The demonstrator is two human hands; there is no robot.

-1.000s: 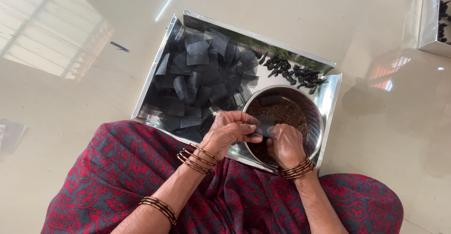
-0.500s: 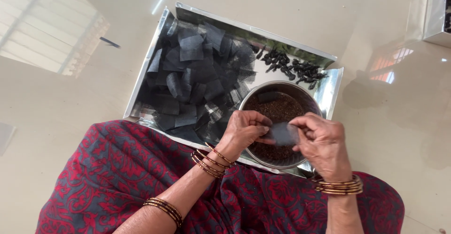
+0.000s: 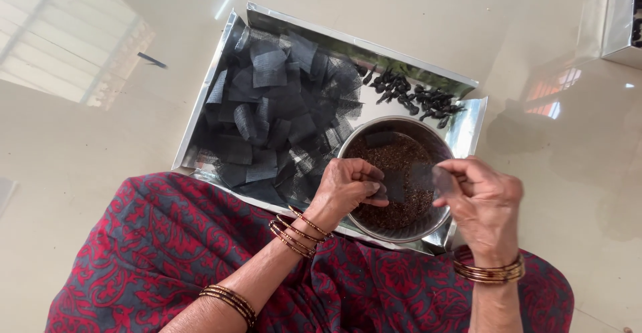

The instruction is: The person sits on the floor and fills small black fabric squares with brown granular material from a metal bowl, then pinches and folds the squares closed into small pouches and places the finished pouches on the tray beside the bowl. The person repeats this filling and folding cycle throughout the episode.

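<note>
One net square stretched over the bowl, a heap of squares left

My left hand [image 3: 348, 187] and right hand [image 3: 483, 196] each pinch an end of a small dark net square [image 3: 409, 180], holding it taut just above the steel bowl [image 3: 438, 147] of brown seeds [image 3: 398, 162]; nothing sits in the square yet, as far as I can see. The bowl stands at the near right corner of the shiny tray [image 3: 334, 37] on the floor [image 3: 100, 139], against my lap. A cluster of small tied black bundles [image 3: 416, 99] lies at the tray's far side, so I judge some are finished. The loose pile of net squares [image 3: 281, 112] beside the bowl looks far larger, so most of the work seems left.
</note>
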